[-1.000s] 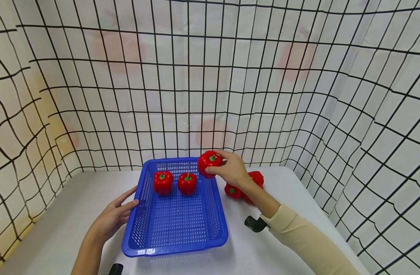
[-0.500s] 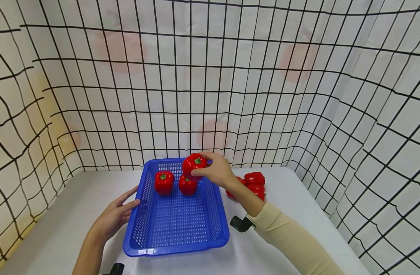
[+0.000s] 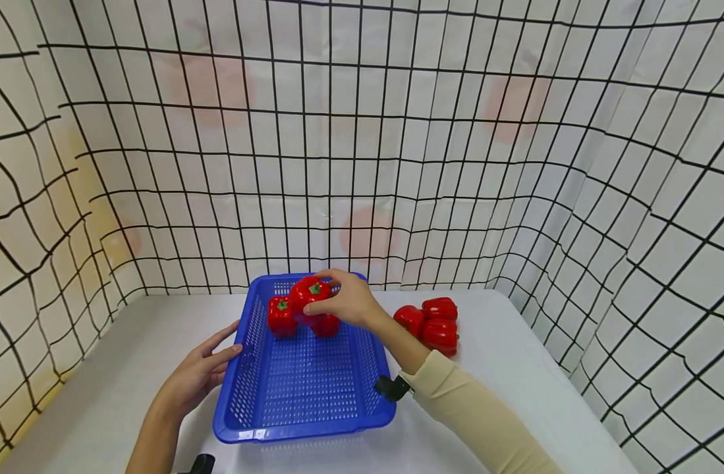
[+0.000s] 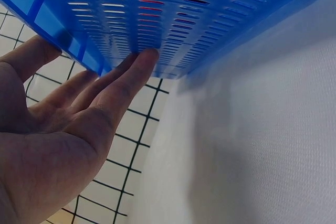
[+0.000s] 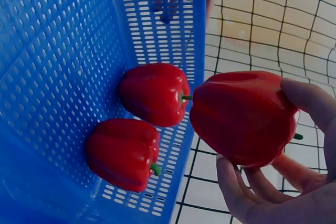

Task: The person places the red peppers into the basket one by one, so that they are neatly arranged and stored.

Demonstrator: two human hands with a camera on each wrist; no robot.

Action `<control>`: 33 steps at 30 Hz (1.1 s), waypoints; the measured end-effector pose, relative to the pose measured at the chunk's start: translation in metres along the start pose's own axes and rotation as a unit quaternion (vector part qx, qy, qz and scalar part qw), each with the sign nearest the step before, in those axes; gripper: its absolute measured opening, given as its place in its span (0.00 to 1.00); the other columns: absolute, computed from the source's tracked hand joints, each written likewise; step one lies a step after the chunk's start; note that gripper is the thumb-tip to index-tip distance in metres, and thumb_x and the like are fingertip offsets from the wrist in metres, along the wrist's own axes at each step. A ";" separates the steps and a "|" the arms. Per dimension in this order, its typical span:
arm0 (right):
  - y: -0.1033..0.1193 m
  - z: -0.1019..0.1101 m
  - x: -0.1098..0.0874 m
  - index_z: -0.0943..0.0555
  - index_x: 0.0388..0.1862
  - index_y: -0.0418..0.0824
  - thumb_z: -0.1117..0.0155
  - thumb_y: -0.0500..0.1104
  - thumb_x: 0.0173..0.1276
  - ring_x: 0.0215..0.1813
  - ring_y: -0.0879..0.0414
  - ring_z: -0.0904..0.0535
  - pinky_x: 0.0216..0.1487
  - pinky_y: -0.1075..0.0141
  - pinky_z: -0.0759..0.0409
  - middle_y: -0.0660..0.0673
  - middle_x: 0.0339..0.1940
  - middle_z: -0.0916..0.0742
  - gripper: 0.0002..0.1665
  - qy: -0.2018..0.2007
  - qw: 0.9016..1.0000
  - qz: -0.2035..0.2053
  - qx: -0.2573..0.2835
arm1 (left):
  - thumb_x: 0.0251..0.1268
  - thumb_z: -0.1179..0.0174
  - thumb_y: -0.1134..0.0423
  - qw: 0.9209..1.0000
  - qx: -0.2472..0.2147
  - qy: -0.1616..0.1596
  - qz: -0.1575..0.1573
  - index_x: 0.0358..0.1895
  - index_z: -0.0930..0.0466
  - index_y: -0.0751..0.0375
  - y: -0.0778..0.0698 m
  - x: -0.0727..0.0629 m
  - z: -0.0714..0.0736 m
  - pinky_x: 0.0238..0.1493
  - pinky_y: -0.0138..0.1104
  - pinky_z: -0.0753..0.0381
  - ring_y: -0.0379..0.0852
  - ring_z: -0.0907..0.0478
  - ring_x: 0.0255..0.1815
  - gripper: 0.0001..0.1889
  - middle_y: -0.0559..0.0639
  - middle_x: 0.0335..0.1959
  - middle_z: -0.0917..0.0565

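In the head view my right hand (image 3: pixel 350 299) holds a red bell pepper (image 3: pixel 307 299) above the back of a blue plastic basket (image 3: pixel 305 428). Thumb and fingertips grip this pepper near its green stem end in the right wrist view. Below it, two more bell peppers, a left one (image 3: pixel 280 317) and a right one (image 3: pixel 326 326), sit in the basket; the held one partly covers both. At the basket's left side, my left hand (image 3: pixel 195 372) rests its thumb on the rim. The left wrist view shows its nearly straight fingers (image 4: pixel 123 85) touching the outer wall.
Several red bell peppers (image 3: pixel 440 334) lie bunched on the white tabletop (image 3: pixel 486 368) to the right of the basket. White walls with a black grid net (image 3: pixel 326 158) enclose the table at the back and sides.
My right hand has carried the held bell pepper leftward and lower, from the basket's back right corner to above the two peppers inside. The left hand stays at the rim.
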State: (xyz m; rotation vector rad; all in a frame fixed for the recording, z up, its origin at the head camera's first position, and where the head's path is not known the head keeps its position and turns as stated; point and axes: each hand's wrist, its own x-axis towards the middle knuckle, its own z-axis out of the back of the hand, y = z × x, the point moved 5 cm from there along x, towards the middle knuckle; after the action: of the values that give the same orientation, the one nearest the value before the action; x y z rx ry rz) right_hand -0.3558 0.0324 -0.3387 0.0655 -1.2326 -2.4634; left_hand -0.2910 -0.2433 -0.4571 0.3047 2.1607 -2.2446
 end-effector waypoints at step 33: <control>-0.016 -0.075 0.020 0.22 0.67 0.52 0.18 0.48 0.54 0.60 0.46 0.20 0.50 0.57 0.12 0.43 0.63 0.18 0.40 0.116 0.990 -0.029 -0.069 | 0.74 0.41 0.49 1.000 0.012 -0.006 -0.001 0.84 0.55 0.45 0.003 0.001 -0.001 0.57 0.41 0.15 0.56 0.15 0.58 0.42 0.68 0.76 0.34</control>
State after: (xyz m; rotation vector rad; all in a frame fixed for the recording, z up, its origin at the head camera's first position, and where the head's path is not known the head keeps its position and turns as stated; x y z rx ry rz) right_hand -0.3632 -0.0232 -0.3943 0.3452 -0.9719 -2.4989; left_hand -0.2911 -0.2428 -0.4600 0.2887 2.1309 -2.2674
